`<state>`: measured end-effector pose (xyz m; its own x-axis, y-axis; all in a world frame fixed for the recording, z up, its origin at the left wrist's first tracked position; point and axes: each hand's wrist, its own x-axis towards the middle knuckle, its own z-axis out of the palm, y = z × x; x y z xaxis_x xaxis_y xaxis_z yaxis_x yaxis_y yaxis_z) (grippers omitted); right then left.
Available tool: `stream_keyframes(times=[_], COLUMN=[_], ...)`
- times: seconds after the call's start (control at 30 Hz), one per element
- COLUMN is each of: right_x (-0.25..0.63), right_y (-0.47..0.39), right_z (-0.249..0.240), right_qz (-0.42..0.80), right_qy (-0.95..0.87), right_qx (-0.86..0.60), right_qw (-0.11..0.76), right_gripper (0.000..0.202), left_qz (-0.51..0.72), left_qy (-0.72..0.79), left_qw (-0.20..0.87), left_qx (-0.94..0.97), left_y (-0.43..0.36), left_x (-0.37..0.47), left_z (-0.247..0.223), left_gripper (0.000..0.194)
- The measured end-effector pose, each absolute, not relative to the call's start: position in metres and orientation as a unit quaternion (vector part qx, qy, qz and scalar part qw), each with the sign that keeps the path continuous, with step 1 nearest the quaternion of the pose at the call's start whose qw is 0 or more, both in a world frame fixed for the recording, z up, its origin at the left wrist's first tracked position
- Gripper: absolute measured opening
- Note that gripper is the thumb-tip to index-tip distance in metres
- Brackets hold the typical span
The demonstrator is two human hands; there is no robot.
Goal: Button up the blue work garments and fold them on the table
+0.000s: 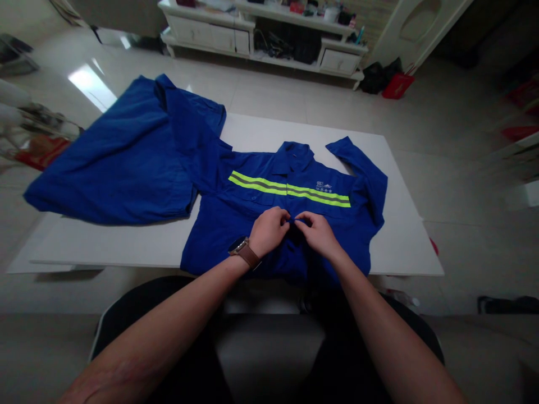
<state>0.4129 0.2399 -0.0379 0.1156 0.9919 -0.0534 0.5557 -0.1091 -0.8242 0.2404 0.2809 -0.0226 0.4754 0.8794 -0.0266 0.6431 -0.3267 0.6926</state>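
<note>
A blue work jacket [337, 224] with a collar and a yellow-and-grey reflective stripe [320, 196] lies front side up on a white table [404, 224]. My left hand [270, 229], with a watch [244, 251] on its wrist, pinches the jacket's front edge below the stripe. Close beside it, my right hand [316, 231] pinches the same front opening. The fingertips nearly meet, and whether a button is between them cannot be made out. The jacket's lower hem hangs over the near table edge.
More blue clothing [113, 151] lies folded at the table's left, overlapping the jacket's sleeve. Across the tiled floor stands a white cabinet [202, 33] with small items on top. A red bag [398, 84] and a black bag [374, 77] sit by its right end.
</note>
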Motion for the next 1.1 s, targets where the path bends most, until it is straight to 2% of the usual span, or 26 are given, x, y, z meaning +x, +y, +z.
stream_keyframes(times=[0.53, 0.8, 1.1], right_x=[0.408, 0.405, 0.402], right_y=[0.235, 0.234, 0.233], right_z=[-0.038, -0.031, -0.028], right_qz=[0.339, 0.322, 0.274], right_qy=[-0.580, -0.611, -0.613], right_qx=[-0.665, -0.637, -0.674], right_qw=[0.326, 0.342, 0.308], right_gripper=[0.012, 0.016, 0.016], left_qz=[0.156, 0.127, 0.120], left_qy=[0.520, 0.467, 0.416], left_qw=[0.283, 0.194, 0.249], left_qx=[0.791, 0.853, 0.866], left_y=[0.280, 0.281, 0.286], left_x=[0.236, 0.234, 0.228], left_z=[-0.010, -0.006, -0.005], left_gripper=[0.019, 0.021, 0.024])
